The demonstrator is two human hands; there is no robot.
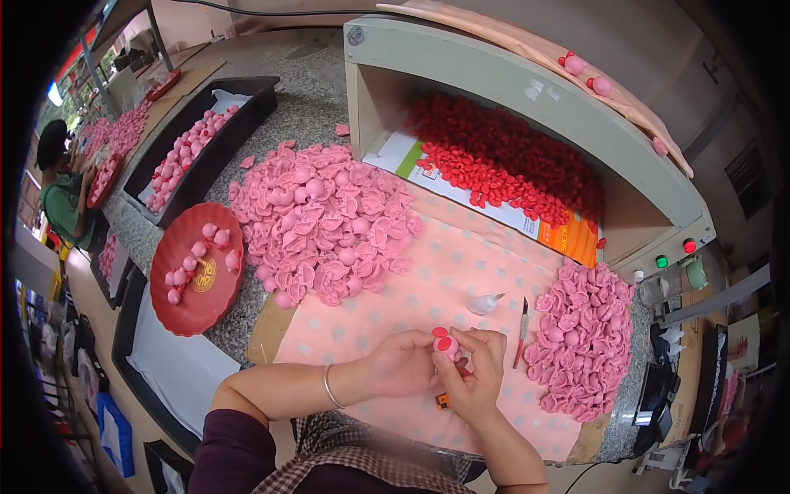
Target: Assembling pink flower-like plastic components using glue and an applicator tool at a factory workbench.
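My left hand (403,362) and my right hand (477,375) meet above a pink dotted cloth (428,280). Between their fingers they hold one small pink toy piece (447,346) with a red cap on top. Both hands pinch it from either side. A large heap of pink shells (325,218) lies to the left on the cloth. A smaller heap of pink shells (580,337) lies to the right. A mound of small red pieces (502,160) fills the open grey box (527,78) behind.
A small white glue bottle (485,303) and a thin red-handled tool (522,329) lie by my right hand. A red round tray (202,272) holds several finished pink pieces. A black tray (206,148) holds more. Another person (62,193) sits far left.
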